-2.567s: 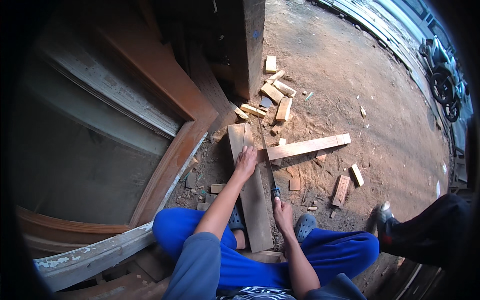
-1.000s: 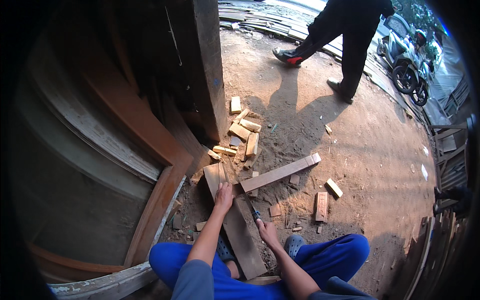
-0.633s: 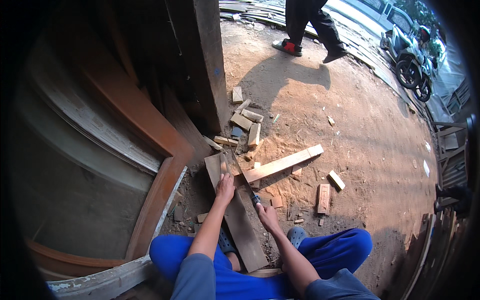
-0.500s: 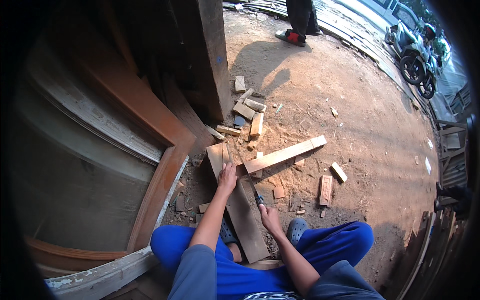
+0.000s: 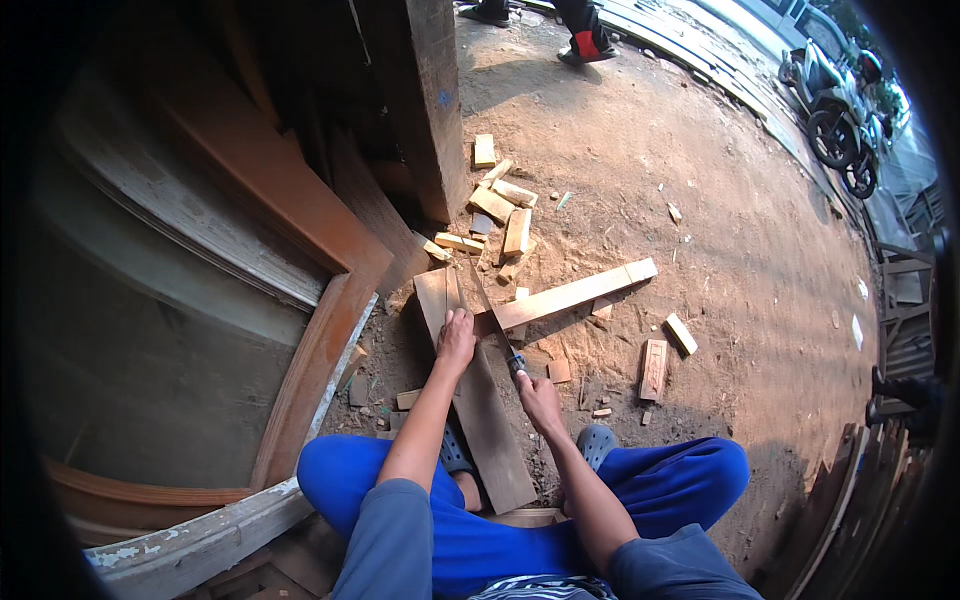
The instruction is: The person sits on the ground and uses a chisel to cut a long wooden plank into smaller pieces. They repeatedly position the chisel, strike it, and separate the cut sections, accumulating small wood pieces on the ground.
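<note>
My right hand (image 5: 541, 400) is closed round the handle of a handsaw (image 5: 496, 322). Its thin blade points away from me, along the right side of a long wooden plank (image 5: 487, 415) and over the near end of a wooden beam (image 5: 580, 294). My left hand (image 5: 456, 341) bears down on the plank with its fingers curled over the wood beside the blade. A thin dark line runs lengthwise on the plank's far end. The plank slants between my feet, and the beam lies off to its right. Whether the teeth touch wood cannot be made out.
Several wood offcuts (image 5: 516, 232) are heaped by a thick post (image 5: 435, 120). A carved block (image 5: 653, 370) lies on the ground to the right. On the left leans a framed panel (image 5: 325, 345). Another person's foot (image 5: 588, 47) and a parked motorbike (image 5: 838, 125) are farther off.
My right hand and the saw have shifted slightly away from me. My left hand stays on the plank. The person in the background has stepped, and a second foot shows.
</note>
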Tool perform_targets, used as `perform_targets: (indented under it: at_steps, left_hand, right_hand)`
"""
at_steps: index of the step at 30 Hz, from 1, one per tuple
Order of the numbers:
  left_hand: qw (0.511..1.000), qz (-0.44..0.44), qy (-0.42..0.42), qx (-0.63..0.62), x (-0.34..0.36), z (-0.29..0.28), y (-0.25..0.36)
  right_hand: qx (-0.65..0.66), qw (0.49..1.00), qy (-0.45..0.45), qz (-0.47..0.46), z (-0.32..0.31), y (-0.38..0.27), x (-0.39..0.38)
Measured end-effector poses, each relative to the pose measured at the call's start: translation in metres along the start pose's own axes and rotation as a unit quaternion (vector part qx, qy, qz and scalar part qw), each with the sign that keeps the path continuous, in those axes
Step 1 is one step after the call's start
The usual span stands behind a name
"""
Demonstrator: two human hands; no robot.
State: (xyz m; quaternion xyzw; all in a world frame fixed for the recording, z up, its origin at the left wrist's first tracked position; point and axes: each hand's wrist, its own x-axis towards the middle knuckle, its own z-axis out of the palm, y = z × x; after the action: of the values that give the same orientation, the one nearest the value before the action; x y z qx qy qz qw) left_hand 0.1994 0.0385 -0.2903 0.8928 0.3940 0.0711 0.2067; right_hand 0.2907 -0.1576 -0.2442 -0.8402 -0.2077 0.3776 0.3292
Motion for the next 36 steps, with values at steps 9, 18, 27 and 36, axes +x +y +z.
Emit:
perform_targets:
  at_steps: [9,18,27,36]
  left_hand:
    - [1.0,0.007,0.016,0.018,0.0,-0.001,-0.001]
    - [1.0,0.013,0.018,-0.006,0.004,-0.005,0.008]
    - [0.999,0.031,0.04,0.02,-0.002,0.005,-0.003]
    - [1.0,-0.004,-0.019,0.002,-0.001,-0.009,-0.001]
  right_hand:
    - [-0.025,1.0,0.007,0.016,0.004,-0.024,0.005]
    - [-0.025,1.0,0.013,0.01,0.003,-0.013,0.009]
    - [0.019,0.999,0.002,-0.026,0.001,-0.024,0.018]
    - [0.199,0.976,-0.075,-0.038,-0.096,-0.082,-0.02]
